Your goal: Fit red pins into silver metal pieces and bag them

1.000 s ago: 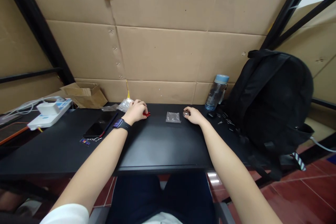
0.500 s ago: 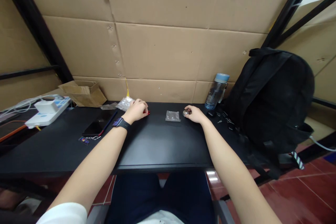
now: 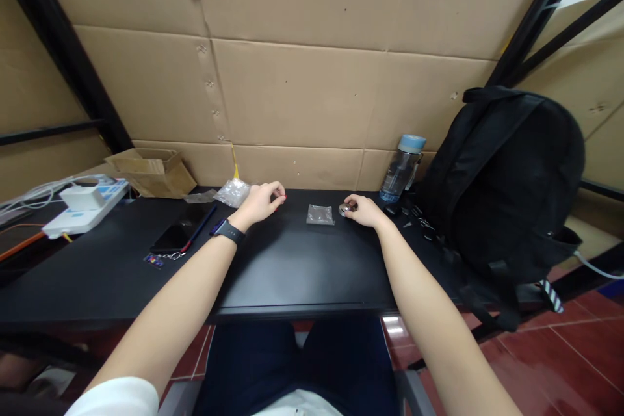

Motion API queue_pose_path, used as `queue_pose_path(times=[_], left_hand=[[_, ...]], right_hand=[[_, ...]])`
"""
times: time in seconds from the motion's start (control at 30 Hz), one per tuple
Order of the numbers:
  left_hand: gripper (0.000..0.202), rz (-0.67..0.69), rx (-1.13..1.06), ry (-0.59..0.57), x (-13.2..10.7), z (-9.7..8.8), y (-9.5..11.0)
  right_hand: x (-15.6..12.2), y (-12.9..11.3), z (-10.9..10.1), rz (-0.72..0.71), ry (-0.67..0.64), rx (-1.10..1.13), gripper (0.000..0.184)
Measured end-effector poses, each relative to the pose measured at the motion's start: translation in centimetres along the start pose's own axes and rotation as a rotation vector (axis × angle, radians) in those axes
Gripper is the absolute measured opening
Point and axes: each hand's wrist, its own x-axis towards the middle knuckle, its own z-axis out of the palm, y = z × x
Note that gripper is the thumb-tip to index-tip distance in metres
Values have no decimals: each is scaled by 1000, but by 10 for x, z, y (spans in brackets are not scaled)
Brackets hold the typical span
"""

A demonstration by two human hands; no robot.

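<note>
Left hand, red bit pinched; right hand on round object

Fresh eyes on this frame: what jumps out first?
Probably the big black backpack at the right end of the dark desk, beside a blue-lidded bottle. Then, toward the desk's far side, the left hand pinching a small red thing and the right hand on a round metallic thing. A clear packet lies between them.

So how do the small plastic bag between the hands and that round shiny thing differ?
The plastic bag is see-through and four-cornered; the metallic-looking object is silvery and round. The bag lies untouched, while the right hand grips the metallic-looking object. Both are small.
</note>
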Motion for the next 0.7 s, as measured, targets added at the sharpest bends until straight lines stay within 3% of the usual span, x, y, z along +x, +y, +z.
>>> queue_pose_path(times=[0.2,0.37,0.57,0.7], left_hand=[[18,-48,-51,-28,1,1,2],[19,-107,-127,-40,1,0,12],[35,-124,-227,66,2,1,22],[28,-152,-348,122,4,6,31]], right_hand=[[0,4,-3,-29,25,9,41],[-1,-3,-2,-70,110,142,45],[-6,-33,3,-190,184,449,45],[-14,-63,9,-268,197,620,46]])
